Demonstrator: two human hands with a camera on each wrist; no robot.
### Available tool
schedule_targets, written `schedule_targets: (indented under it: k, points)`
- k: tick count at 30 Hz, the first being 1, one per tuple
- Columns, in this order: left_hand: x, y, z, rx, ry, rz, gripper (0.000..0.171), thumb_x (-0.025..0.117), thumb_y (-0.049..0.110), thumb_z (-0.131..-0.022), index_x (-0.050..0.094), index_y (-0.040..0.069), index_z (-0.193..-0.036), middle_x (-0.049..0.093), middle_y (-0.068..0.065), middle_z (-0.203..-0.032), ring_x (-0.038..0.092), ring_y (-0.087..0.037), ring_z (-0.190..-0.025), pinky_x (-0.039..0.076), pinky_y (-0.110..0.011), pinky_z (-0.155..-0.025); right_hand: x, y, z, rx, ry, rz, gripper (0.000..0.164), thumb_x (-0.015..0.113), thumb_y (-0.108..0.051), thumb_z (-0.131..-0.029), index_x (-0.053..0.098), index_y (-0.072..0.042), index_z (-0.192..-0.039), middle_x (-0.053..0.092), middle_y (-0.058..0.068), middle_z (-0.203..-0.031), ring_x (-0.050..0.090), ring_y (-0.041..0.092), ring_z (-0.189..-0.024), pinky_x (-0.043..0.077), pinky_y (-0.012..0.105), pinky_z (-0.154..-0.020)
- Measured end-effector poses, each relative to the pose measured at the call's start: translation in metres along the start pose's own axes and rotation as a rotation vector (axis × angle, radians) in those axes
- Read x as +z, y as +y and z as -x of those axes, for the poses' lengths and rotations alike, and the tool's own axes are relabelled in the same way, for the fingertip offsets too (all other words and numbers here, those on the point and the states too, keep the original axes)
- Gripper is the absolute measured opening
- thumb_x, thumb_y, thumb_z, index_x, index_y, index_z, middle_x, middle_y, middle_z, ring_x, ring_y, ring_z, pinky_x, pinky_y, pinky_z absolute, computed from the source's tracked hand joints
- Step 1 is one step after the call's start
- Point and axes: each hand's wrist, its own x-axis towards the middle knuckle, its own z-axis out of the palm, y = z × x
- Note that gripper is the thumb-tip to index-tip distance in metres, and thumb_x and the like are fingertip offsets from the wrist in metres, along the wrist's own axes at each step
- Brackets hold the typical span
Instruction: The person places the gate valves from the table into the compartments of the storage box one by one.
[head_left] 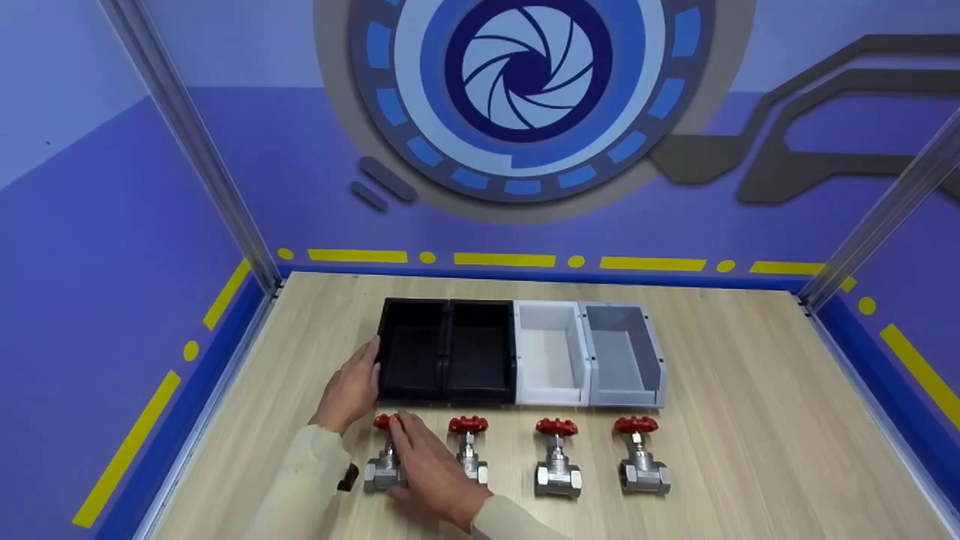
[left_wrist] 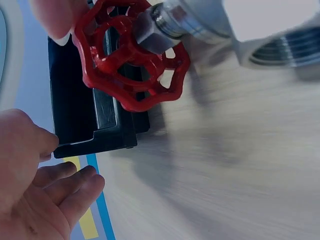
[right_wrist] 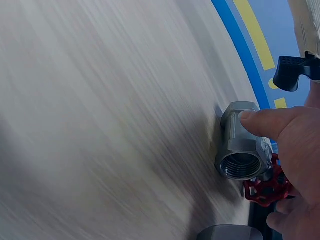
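My left hand (head_left: 351, 386) is beside the outer wall of the leftmost black bin (head_left: 411, 349), its fingers fairly straight along that side. In the left wrist view, the thumb of that hand (left_wrist: 30, 175) meets the bin's corner. Over the leftmost valve (head_left: 384, 474) lies my right hand (head_left: 435, 469). In the right wrist view its thumb rests on the metal valve body (right_wrist: 242, 132), and its other fingers bend near the red handwheel (right_wrist: 267, 190). A fingertip touches this handwheel (left_wrist: 130, 70) in the left wrist view. My right hand partly hides the second valve (head_left: 471, 457).
Right of the leftmost bin stand another black bin (head_left: 480, 394), a white bin (head_left: 551, 395) and a grey bin (head_left: 630, 397), side by side. Two more red-wheeled valves, a third (head_left: 557, 476) and a fourth (head_left: 643, 474), lie on the wooden table (head_left: 750, 420). Printed panels (head_left: 247, 150) enclose it.
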Motion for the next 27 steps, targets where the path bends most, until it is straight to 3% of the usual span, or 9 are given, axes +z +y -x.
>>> schedule_targets:
  k: [13,20,24,27]
  points:
    - [0.003,0.000,-0.005,0.021,0.001,-0.019,0.050,0.050,0.008,-0.099,0.038,-0.002,-0.146,0.052,-0.024,-0.139,0.057,-0.039,-0.120,0.048,-0.049,-0.096,0.002,0.000,-0.008,-0.005,-0.012,0.029,0.102,0.080,-0.039,-0.076,0.024,0.001,-0.151,0.034,0.021,-0.153,0.037,0.032,-0.141,0.034,0.037,-0.115]
    - [0.002,-0.002,-0.006,0.047,0.014,-0.035,0.050,0.052,0.006,-0.097,0.040,-0.002,-0.145,0.065,-0.023,-0.118,0.065,-0.038,-0.100,0.054,-0.048,-0.083,0.002,0.000,-0.012,-0.032,-0.011,0.096,0.101,0.081,-0.038,-0.076,0.026,0.002,-0.150,0.038,0.021,-0.151,0.040,0.031,-0.139,0.037,0.037,-0.114]
    - [0.002,-0.001,-0.008,0.001,-0.031,-0.006,0.051,0.051,0.008,-0.098,0.038,0.001,-0.147,0.067,-0.023,-0.114,0.066,-0.037,-0.100,0.053,-0.048,-0.084,0.003,0.001,-0.013,-0.009,-0.036,0.090,0.109,0.084,-0.043,-0.070,0.024,0.000,-0.151,0.036,0.020,-0.153,0.038,0.031,-0.141,0.037,0.039,-0.113]
    - [0.002,-0.001,-0.010,-0.043,-0.075,0.024,0.053,0.049,0.010,-0.099,0.033,0.004,-0.150,0.062,-0.023,-0.127,0.062,-0.037,-0.112,0.051,-0.049,-0.092,0.003,0.001,-0.013,0.020,-0.063,0.083,0.113,0.084,-0.046,-0.069,0.021,-0.003,-0.153,0.033,0.017,-0.155,0.035,0.030,-0.142,0.037,0.041,-0.113]
